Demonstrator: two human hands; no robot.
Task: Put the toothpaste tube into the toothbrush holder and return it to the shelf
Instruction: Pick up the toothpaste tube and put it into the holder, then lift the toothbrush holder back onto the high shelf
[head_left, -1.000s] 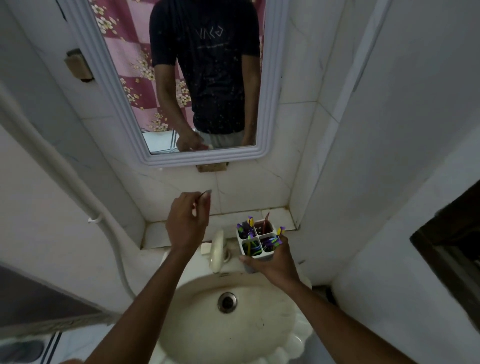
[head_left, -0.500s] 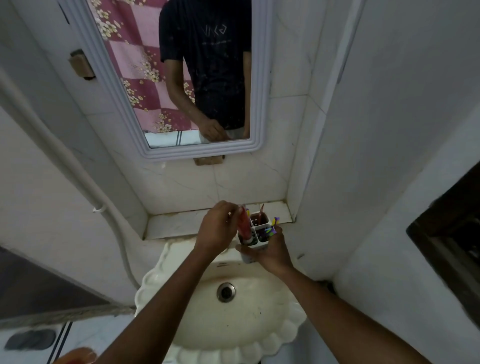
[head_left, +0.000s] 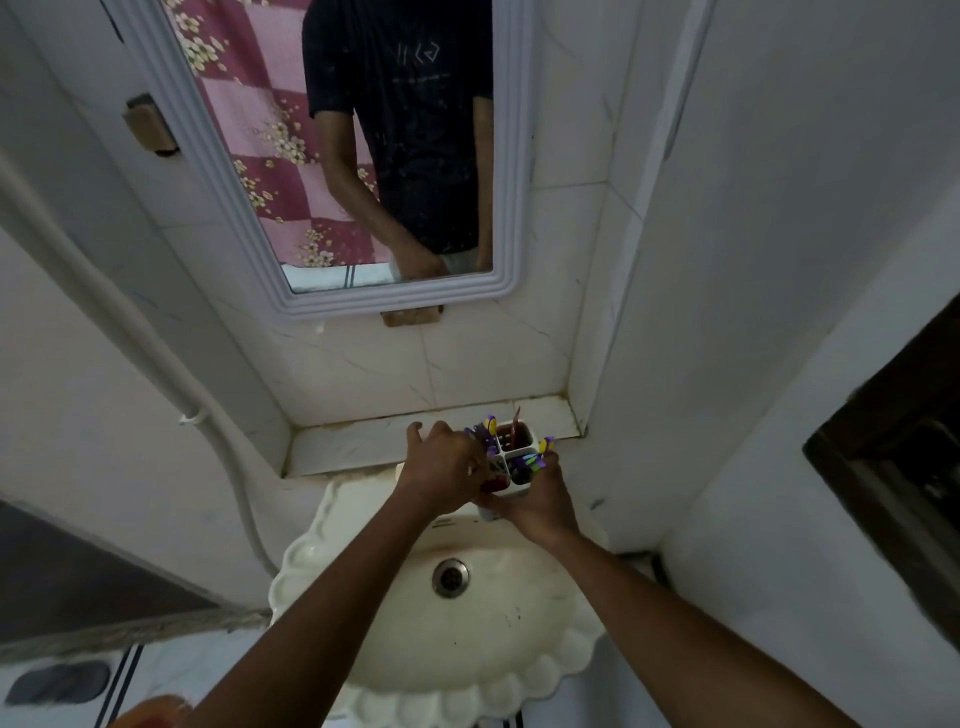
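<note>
The white four-compartment toothbrush holder (head_left: 519, 441) hovers over the back rim of the sink, just in front of the tiled shelf (head_left: 358, 441). Purple and yellow toothbrushes stick out of it. My right hand (head_left: 537, 501) grips the holder from below and on its right side. My left hand (head_left: 441, 467) is curled over the holder's left side, its fingers on the red toothpaste tube (head_left: 496, 483). The tube stands in the front-left compartment, mostly hidden by those fingers.
A cream scalloped sink (head_left: 467, 649) with a metal drain (head_left: 451, 578) lies under my arms. A framed mirror (head_left: 322, 156) hangs above the shelf. White walls close in on the right, and a white pipe (head_left: 156, 358) runs down the left wall.
My left hand came from above the shelf to the holder and pushed the red tube down into it. The tube now sits lower. The right hand kept its hold on the holder.
</note>
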